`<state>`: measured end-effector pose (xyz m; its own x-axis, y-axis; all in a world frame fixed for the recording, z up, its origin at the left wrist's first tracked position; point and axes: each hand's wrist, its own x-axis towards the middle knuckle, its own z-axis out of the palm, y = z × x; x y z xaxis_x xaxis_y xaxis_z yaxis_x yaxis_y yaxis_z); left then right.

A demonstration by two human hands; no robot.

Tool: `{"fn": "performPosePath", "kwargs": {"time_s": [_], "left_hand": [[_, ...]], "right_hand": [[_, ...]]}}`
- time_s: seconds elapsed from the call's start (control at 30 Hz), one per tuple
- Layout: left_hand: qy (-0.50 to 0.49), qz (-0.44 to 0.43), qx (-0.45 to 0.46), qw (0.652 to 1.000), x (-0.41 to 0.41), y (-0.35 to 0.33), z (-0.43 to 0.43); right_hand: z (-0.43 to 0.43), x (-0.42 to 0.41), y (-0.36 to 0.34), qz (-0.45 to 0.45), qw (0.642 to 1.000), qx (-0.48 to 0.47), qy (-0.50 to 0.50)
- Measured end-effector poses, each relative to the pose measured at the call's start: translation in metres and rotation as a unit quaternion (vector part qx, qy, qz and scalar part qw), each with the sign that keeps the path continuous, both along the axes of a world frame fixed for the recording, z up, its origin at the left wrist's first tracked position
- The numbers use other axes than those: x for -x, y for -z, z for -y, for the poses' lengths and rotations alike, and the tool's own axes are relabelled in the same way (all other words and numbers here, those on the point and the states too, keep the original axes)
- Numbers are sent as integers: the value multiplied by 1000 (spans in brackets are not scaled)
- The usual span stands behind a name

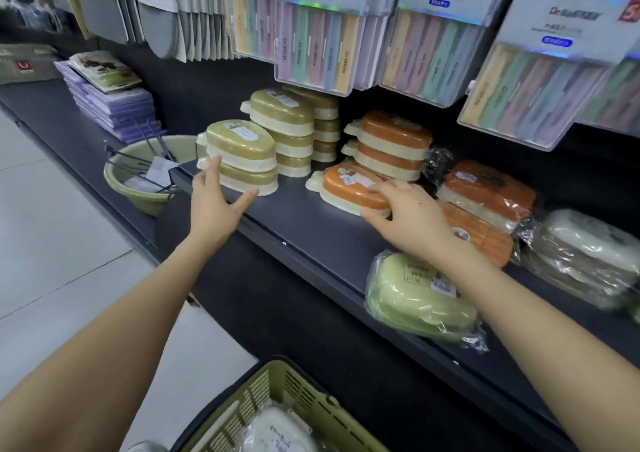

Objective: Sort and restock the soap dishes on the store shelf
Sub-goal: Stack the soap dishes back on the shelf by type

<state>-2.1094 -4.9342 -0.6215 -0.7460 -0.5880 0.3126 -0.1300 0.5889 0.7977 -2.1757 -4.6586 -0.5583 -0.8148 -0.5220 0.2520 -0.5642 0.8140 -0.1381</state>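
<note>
Below the orange soap dish (349, 188), a basket (277, 382) holds wrapped stock. The right hand (405, 219) pinches that dish on the shelf (311, 240). Left of it, the left hand (218, 198), grip spread, touches the olive stack (242, 160). Sorting is underway; the next move is probably lifting the dish onto the orange stack (391, 146) behind.

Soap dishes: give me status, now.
Left hand open, touching the olive stack. Right hand grips the lone orange dish, flat on the shelf. Wrapped green dish sits at the shelf edge under the right forearm.
</note>
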Motion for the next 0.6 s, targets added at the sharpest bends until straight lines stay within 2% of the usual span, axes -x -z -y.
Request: {"fn": "performPosePath", "kwargs": {"time_s": [0.2, 0.27, 0.33, 0.4, 0.47, 0.53, 0.6], "left_hand": [[34, 32, 74, 996, -76, 24, -42], [67, 63, 90, 992, -105, 45, -60], [126, 102, 112, 980, -136, 72, -79], [205, 177, 143, 952, -170, 100, -95], [265, 280, 180, 905, -203, 127, -106], [284, 364, 192, 866, -233, 152, -109], [283, 429, 186, 838, -256, 170, -109]], "right_hand": [[-63, -90, 16, -39, 989, 129, -66], [-80, -131, 38, -50, 982, 167, -74], [-95, -173, 71, -22, 981, 176, -77], [-108, -210, 114, 30, 984, 158, -78], [-117, -238, 158, 134, 984, 105, -50], [-122, -256, 199, 261, 964, 43, -1], [-124, -267, 235, 347, 936, 15, 51]]}}
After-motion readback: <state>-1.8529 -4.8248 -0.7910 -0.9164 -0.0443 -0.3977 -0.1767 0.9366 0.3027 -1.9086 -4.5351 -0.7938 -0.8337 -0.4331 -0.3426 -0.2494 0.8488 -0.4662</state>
